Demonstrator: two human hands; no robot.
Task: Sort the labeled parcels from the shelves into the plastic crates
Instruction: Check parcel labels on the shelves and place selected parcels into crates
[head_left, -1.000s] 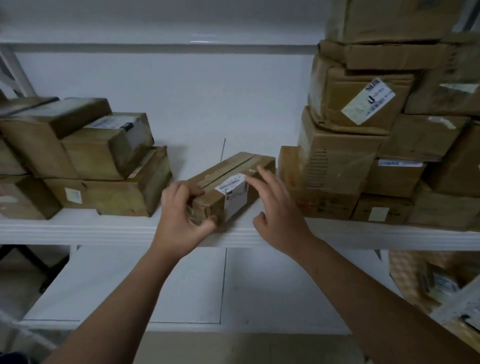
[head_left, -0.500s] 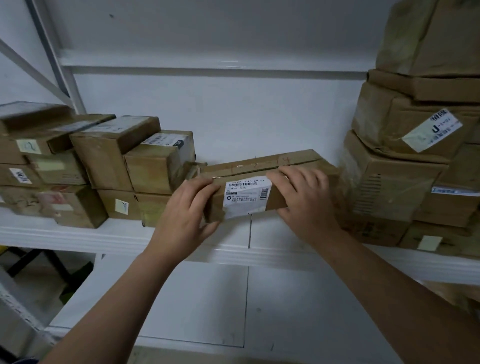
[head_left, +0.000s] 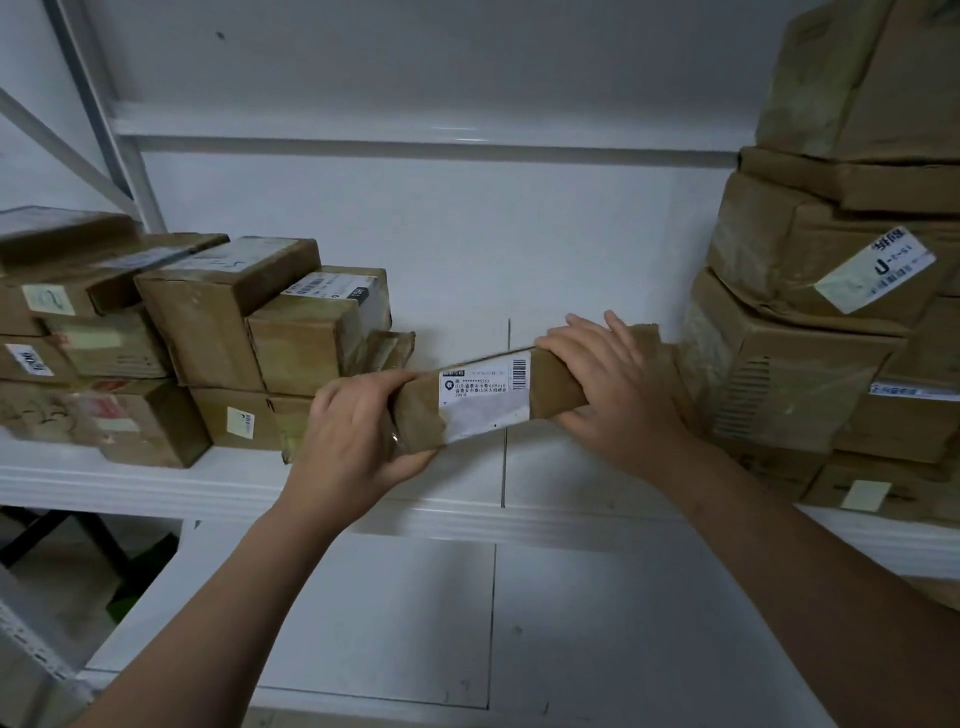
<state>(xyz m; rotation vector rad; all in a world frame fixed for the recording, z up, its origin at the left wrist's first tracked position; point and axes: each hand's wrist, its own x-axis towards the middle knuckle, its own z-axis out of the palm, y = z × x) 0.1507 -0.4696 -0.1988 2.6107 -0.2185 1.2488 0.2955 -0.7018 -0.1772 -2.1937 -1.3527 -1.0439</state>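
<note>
Head view: one long brown parcel is held above the near edge of the white shelf and appears lifted off it, between two groups of boxes. It is tilted, right end higher. Its white barcode label faces the camera. The left hand grasps the left end, fingers over the top, thumb underneath. The right hand grasps the right end, fingers curled over the top edge. The left stack sits on the shelf. The taller right stack stands just beside the parcel's right end.

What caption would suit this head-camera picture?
Left hand and right hand hold a labeled parcel over the white shelf.
</note>
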